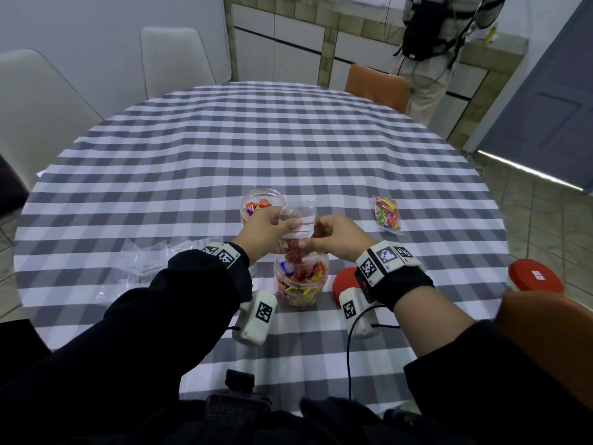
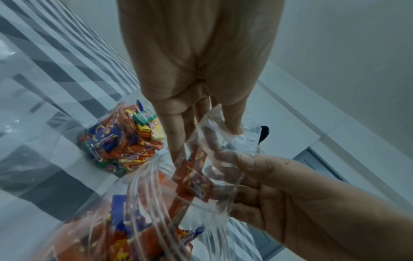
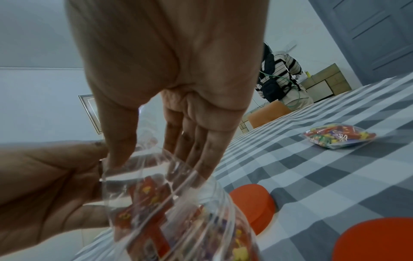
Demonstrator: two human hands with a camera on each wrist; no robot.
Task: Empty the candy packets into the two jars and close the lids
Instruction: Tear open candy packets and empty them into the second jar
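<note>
Both our hands tip a clear candy packet over the near jar, low in the centre of the head view.

Our left hand (image 1: 268,234) and right hand (image 1: 333,237) each pinch a side of the upturned packet (image 1: 296,226), fingers curled on the film, its mouth at the near jar (image 1: 301,281), where red candies spill. We judge the film light, limp and slippery, best held by its upper corners. Right of the jar lies a red lid (image 1: 345,282), with a second lid (image 1: 535,275) at the right edge. Left of the hands sit crumpled empty bags (image 1: 144,261). Just beyond stands the far jar (image 1: 262,203), partly filled. Further right, mid-frame, a full packet (image 1: 387,214) waits on the checked tablecloth (image 1: 256,139).
</note>
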